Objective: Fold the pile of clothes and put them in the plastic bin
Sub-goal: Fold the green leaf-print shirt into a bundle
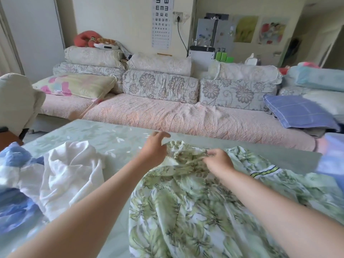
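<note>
A green leaf-print garment (pixel 186 205) lies spread across the table's right half, bunched at its far end. My right hand (pixel 217 161) pinches that bunched far edge. My left hand (pixel 154 148) hovers just left of the bunch with fingers spread and relaxed, holding nothing. A white garment (pixel 72 172) lies crumpled on the left of the table. A blue and white garment (pixel 14 192) is heaped at the far left edge. No plastic bin is in view.
The table (pixel 104 136) has a pale green floral cover. Beyond it runs a long sofa (pixel 167 112) with floral cushions and a blue pillow (pixel 299 112). Something blue (pixel 331 155) sits blurred at the right edge.
</note>
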Demonstrator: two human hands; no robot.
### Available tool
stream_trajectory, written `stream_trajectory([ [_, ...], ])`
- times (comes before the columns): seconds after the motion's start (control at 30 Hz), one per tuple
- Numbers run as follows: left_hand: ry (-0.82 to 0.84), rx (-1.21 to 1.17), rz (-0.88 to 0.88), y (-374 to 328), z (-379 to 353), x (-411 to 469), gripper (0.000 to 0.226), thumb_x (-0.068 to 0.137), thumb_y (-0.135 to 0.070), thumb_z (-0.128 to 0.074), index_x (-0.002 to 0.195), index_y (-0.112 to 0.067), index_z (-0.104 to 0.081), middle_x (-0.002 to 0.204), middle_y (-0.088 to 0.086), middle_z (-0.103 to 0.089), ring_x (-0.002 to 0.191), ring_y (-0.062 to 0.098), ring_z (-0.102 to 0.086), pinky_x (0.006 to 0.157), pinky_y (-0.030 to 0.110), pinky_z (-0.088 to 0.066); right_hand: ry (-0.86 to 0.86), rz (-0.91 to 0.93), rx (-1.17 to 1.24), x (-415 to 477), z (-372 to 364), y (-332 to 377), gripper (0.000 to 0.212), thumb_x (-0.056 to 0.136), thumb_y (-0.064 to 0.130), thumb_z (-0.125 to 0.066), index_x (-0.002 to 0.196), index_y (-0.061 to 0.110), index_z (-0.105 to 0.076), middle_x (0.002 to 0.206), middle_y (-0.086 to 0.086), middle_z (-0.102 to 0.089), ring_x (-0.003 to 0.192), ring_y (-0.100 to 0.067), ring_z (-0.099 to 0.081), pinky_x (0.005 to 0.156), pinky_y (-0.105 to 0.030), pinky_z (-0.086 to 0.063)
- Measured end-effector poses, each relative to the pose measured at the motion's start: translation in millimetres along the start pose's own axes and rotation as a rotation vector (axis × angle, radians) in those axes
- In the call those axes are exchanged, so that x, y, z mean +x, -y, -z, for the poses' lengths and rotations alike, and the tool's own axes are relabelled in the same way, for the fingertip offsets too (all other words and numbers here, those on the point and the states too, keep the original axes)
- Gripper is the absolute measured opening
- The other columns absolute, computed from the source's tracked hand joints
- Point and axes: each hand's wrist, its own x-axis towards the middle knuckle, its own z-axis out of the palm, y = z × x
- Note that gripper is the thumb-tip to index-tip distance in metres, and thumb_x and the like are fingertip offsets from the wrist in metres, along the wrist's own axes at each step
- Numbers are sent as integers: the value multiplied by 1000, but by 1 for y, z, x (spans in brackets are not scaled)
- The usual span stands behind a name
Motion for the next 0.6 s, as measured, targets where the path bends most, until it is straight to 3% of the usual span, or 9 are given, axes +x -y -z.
stream_trajectory([
  [0.07,301,176,1,12,-16,-6,42,97,-33,-56,138,-28,-50,149,1,-41,116,18,-53,94,27,-47,-6,-16,-185,-1,4,-20,59,82,16,-58,137,27,-39,106,4,-63,81,-17,-64,59,-28,-46],
  [0.17,622,375,16,25,-29,-14,74,86,-57,-63,149,-40,-29,159,-7,-23,138,23,-38,109,44,-40,-41,145,-348,-4,3,-32,68,83,16,-61,144,26,-33,128,-2,-50,106,-21,-56,82,-36,-52],
  [0.23,692,472,-17,29,-34,-16,79,87,-56,-62,153,-42,-21,162,-9,-15,145,23,-27,114,47,-33,-22,308,-374,-4,-3,-31,64,88,20,-59,147,24,-35,143,0,-44,124,-20,-48,100,-38,-47],
  [0.33,680,496,-62,30,-36,-17,65,95,-32,-54,152,-40,-25,162,-5,-18,148,22,-21,119,47,-25,29,494,-379,-2,-22,-16,62,97,24,-53,154,21,-30,158,3,-34,142,-18,-36,117,-39,-33],
  [0.43,593,519,-135,31,-30,-21,71,92,1,-45,150,-39,-33,157,-5,-33,141,21,-36,109,38,-41,26,470,-472,9,-41,-3,66,99,32,-52,156,18,-22,155,-3,-38,135,-24,-45,105,-40,-44],
  [0.53,573,613,-199,40,-20,-25,88,87,14,-36,153,-41,-22,160,-8,-26,142,18,-35,104,31,-45,-20,360,-615,22,-46,1,50,93,8,-52,141,18,-47,123,-5,-63,100,-25,-63,83,-37,-54],
  [0.6,642,687,-218,50,-17,-28,84,92,9,-39,155,-39,-10,162,-7,-17,146,17,-28,109,31,-39,-44,227,-477,29,-43,2,47,87,-3,-47,128,17,-59,119,-5,-65,91,-23,-64,76,-33,-53],
])
